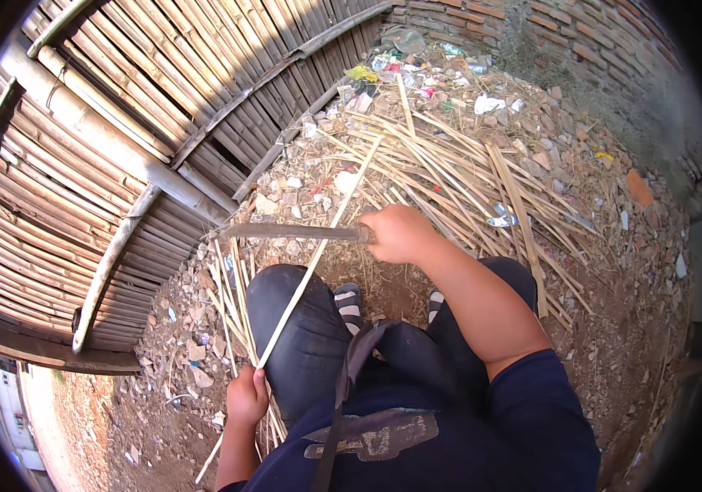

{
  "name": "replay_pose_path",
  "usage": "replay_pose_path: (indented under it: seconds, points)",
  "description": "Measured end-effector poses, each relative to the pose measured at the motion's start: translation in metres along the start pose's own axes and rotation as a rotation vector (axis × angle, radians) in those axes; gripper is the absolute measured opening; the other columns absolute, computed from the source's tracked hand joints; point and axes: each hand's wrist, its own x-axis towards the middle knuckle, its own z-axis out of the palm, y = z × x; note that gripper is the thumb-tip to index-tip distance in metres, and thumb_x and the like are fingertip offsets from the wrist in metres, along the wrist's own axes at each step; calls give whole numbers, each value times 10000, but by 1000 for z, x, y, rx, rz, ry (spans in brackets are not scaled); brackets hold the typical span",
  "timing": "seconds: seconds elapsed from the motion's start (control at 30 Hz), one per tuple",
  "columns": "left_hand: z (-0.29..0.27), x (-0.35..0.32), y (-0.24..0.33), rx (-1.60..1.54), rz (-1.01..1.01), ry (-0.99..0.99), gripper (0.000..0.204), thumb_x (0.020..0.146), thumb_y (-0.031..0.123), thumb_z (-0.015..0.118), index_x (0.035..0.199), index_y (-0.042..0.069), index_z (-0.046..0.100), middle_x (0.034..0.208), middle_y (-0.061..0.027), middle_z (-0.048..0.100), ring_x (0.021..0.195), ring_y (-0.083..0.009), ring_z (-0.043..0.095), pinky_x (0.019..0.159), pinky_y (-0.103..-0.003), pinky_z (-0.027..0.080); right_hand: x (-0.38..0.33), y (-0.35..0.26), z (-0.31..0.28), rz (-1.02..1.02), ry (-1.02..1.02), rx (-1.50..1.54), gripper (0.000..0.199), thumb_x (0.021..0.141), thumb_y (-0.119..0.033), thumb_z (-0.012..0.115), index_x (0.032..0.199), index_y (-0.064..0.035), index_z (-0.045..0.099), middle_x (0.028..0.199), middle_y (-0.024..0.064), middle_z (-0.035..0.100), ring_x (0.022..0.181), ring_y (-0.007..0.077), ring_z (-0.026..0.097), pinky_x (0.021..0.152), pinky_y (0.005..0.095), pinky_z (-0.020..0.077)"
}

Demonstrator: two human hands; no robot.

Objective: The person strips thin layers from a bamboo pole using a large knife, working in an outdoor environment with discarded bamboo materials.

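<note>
Bamboo strip runs long and thin from my left hand, low beside my left knee, up and away toward the heap of split bamboo. My left hand is closed around its near end. My right hand grips a machete whose blade lies crosswise over the strip, pointing left. I see stony dirt underfoot, a bamboo fence left, a brick wall beyond, and coloured wrappers littered at its foot.

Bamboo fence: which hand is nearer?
Left. The left hand grips the bamboo strip low by the knee, on the side of the bamboo fence. The right hand holds the knife farther right, by the strip pile.
</note>
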Motion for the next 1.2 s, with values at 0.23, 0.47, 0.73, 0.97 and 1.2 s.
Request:
replay_pose_path:
  seconds: [0.23, 0.47, 0.73, 0.97, 1.2]
  points:
    - [-5, 19, 7, 64, -19, 17, 344, 1048, 311, 528, 836, 40, 540, 656, -250, 614, 628, -497, 610, 573, -570, 467, 20, 66, 14, 233, 22, 147, 275, 797, -205, 700, 1053, -109, 729, 937, 180, 732, 897, 378, 711, 812, 464, 570]
    - [-8, 8, -3, 36, -4, 13, 324, 1056, 266, 503, 842, 24, 535, 656, -257, 593, 637, -509, 594, 576, -564, 442, 6, 10, 4, 52, -8, 4, 275, 800, -202, 684, 1056, -114, 733, 950, 181, 727, 930, 366, 712, 820, 478, 568]
    - [-19, 9, -3, 94, -10, -5, 291, 1032, 266, 551, 844, 44, 543, 669, -258, 615, 634, -502, 609, 576, -578, 457, 13, 46, 6, 195, 66, 38, 299, 778, -153, 665, 1069, -111, 721, 971, 199, 731, 936, 383, 711, 841, 483, 568]
    - [-5, 16, -23, 85, -11, 26, 320, 1023, 286, 577, 816, 46, 529, 659, -249, 615, 622, -493, 610, 558, -568, 456, 23, 98, 20, 376, 124, 193, 318, 793, -195, 691, 1092, -96, 734, 1023, 212, 736, 961, 398, 705, 855, 478, 561]
    - [-28, 10, -12, 59, 39, 29, 312, 1030, 256, 558, 810, 37, 527, 651, -254, 594, 626, -494, 598, 570, -560, 455, 17, 78, -6, 441, 251, 261, 433, 831, -300, 731, 1226, -125, 716, 1092, 187, 738, 1042, 366, 695, 895, 457, 551]
